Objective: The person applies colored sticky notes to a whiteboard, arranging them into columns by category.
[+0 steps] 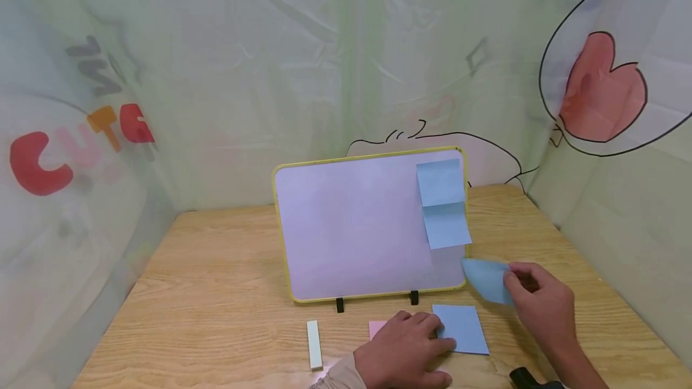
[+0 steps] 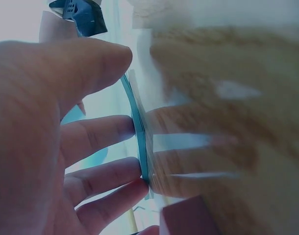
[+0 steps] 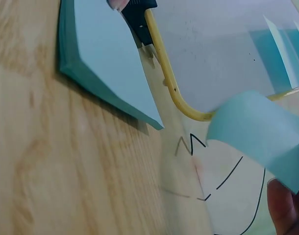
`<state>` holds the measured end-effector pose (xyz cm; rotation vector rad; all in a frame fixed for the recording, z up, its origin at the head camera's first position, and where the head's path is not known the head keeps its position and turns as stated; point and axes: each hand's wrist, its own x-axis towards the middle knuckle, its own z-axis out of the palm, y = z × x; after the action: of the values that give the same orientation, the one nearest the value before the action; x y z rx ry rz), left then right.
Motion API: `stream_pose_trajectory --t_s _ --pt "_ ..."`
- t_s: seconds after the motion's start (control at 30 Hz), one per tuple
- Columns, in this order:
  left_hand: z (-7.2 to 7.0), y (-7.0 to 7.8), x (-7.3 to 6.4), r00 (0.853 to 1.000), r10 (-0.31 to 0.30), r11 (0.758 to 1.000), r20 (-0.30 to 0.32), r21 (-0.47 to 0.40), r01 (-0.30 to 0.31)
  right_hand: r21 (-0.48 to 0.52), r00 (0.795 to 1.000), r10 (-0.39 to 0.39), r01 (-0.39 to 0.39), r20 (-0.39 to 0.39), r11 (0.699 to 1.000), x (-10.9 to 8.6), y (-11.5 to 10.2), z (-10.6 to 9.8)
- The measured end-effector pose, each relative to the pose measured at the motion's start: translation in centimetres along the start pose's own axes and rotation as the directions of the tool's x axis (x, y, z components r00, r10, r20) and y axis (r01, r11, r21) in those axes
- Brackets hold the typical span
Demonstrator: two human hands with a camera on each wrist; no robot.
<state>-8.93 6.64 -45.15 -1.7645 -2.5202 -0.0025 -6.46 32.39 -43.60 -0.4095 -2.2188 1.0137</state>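
My right hand pinches a loose blue sticky note at one corner, between thumb and fingers. The note curls and hangs in the air by the lower right corner of a yellow-framed whiteboard. A pad of blue sticky notes lies on the table, and the fingertips of my left hand press on its left side. In the left wrist view those fingers stretch out to the pad's edge. An upper blue note and a lower blue note stick to the board's right side.
Black feet prop the whiteboard up on the wooden table. A pink pad is partly hidden under my left hand. To its left lies a thin pale strip-shaped block. Printed curtains hang behind the table and on both sides.
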Motion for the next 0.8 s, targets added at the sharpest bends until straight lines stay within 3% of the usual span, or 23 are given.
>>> stream_pose_trajectory --t_s 0.3,0.37,0.43,0.53,0.7,0.8 --pt "0.1 -0.2 -0.1 1.0 -0.006 0.998 -0.017 -0.066 0.005 0.045 0.992 -0.112 0.114 -0.061 0.992 -0.3 -0.7 0.9" --pt "0.1 -0.3 -0.1 1.0 -0.004 0.995 -0.031 -0.096 0.001 0.046 0.981 -0.18 0.184 -0.075 0.982 -0.4 -1.0 1.1" --pt "0.1 -0.4 -0.2 0.999 -0.001 0.993 -0.043 -0.118 -0.004 0.05 0.957 -0.274 0.28 -0.097 0.959 -0.4 -1.2 1.2" --pt "0.0 -0.6 -0.2 0.998 0.003 0.991 -0.06 -0.134 -0.012 0.047 0.883 -0.449 0.458 -0.137 0.888 -0.3 -1.4 1.5" --pt "-0.1 -0.9 -0.1 0.998 0.01 0.985 -0.067 -0.174 -0.021 -0.051 0.704 -0.687 0.691 -0.181 0.721 0.0 -1.8 2.3" --pt "-0.1 -1.2 0.0 0.998 0.013 0.979 -0.069 -0.2 -0.027 -0.137 0.61 -0.772 0.762 -0.177 0.633 0.0 -2.1 2.6"
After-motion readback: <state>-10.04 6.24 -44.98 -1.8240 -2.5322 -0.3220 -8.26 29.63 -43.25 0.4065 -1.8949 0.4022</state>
